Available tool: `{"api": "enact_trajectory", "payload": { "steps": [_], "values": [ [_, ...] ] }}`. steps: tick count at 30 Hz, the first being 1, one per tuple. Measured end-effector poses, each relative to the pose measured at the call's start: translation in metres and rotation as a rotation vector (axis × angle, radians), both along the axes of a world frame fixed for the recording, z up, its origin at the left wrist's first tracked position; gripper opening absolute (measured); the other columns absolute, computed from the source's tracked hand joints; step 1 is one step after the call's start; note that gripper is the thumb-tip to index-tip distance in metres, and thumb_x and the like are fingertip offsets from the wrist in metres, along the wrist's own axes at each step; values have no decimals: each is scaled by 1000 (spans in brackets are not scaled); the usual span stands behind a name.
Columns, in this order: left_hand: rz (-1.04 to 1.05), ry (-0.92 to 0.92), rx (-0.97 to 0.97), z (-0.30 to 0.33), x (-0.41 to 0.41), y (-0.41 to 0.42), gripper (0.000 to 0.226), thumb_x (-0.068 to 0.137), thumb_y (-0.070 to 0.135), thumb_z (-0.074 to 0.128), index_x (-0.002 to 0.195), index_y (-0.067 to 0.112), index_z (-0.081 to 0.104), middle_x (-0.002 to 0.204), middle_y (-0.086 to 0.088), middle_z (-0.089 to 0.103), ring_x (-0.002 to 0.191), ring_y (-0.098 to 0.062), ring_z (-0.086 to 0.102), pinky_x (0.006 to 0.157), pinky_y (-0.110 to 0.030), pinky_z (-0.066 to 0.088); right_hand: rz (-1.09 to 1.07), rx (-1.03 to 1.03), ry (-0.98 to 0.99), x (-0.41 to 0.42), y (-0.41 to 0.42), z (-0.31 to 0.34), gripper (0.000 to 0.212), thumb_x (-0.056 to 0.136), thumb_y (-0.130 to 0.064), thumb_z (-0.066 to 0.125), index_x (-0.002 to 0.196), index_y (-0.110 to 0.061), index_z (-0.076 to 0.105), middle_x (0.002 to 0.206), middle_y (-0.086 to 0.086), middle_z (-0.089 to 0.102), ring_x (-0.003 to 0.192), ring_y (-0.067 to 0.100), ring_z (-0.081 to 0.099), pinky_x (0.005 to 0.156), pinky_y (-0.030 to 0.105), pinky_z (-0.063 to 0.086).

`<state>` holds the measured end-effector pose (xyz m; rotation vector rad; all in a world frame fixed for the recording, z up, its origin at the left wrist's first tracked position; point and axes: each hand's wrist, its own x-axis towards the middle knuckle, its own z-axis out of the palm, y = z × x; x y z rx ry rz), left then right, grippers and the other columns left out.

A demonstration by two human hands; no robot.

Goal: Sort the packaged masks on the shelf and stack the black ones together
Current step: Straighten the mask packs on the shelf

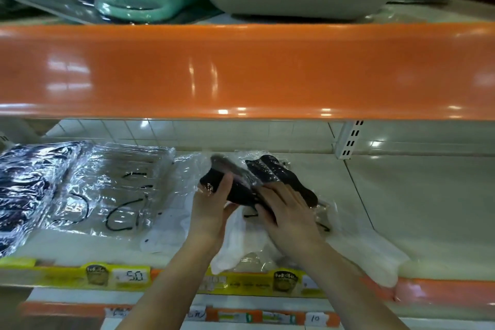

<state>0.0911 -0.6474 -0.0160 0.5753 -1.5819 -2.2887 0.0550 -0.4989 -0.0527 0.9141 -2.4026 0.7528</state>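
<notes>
On the shop shelf (417, 209), your left hand (211, 206) grips one black mask pack (230, 177); your right hand (289, 211) lies flat on another (281, 171) at 3 o'clock. White packs (241, 244) remain unsorted at 6.

The orange front lip of the upper shelf (241, 72) hung low over the opening, leaving a shallow slot above the lower shelf (428, 209). The right part of that shelf lay bare back to the rear wall, past the slotted upright (348, 140). The left was filled by a pile of clear-wrapped packs (117, 187) and a dark wrapped bundle (24, 190). In the middle, black packaged masks (278, 177) and white packs (241, 244) crowded the front edge, one white pack (375, 257) overhanging it.
</notes>
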Motion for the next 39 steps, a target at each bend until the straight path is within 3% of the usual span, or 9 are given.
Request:
{"api": "enact_trajectory", "payload": {
  "steps": [5,9,15,19,26,29,33,36,39],
  "values": [
    [7,34,328,2,5,-39,22,90,7,52,109,2,62,99,-15,70,89,-27,67,78,-38,51,73,-82,-90,8,-31,2,31,92,-33,48,113,-18,64,115,0,58,106,17,56,92,34,46],
    [89,42,366,0,18,-82,30,93,-5,42,119,2,55,103,-15,65,94,-28,63,79,-38,49,-96,-276,-438,5,-61,9,36,94,-30,54,128,-15,52,121,-7,42,118,10,38,102,25,33],
    [212,59,332,6,42,-150,30,94,-9,40,113,8,56,102,-10,65,88,-20,66,72,-32,54,-89,-554,-942,8,-124,18,17,92,-8,56,95,-22,64,84,-5,61,76,11,59,67,16,45],
    [259,23,249,3,61,-194,32,93,-11,36,117,0,52,96,-12,63,86,-23,64,61,-25,55,-111,-350,-641,26,-169,18,15,93,-12,54,103,-21,62,100,-4,59,87,5,55,72,7,38],
    [205,-85,400,4,84,-258,23,94,-7,32,100,4,51,87,-9,57,79,-18,56,64,-24,54,120,181,-341,87,-255,23,53,80,-55,45,124,-26,50,123,-5,49,111,19,50,84,37,47],
    [159,-102,473,14,99,-277,19,95,-4,33,89,6,48,87,-9,51,75,-17,55,54,-20,54,90,204,-221,104,-283,11,55,64,-29,74,116,-21,57,113,-2,57,96,24,63,66,35,55],
    [218,-16,89,8,122,-312,29,90,-13,41,104,9,53,97,-7,63,83,-10,66,80,-31,53,22,100,-121,114,-310,12,47,55,-5,70,100,-18,68,94,-1,64,74,23,65,49,28,51],
    [315,-39,-503,3,145,-347,73,86,-16,50,143,26,32,143,5,40,124,-3,47,104,-33,40,19,97,-56,120,-334,17,44,56,-3,69,98,-17,69,91,0,63,76,24,65,51,30,52],
    [277,71,-1166,1,166,-374,52,87,0,60,136,14,47,141,1,43,131,-19,42,110,-42,34,29,75,-21,128,-362,23,47,56,0,70,100,-15,69,95,2,63,82,26,63,61,33,54]
  ]
}}
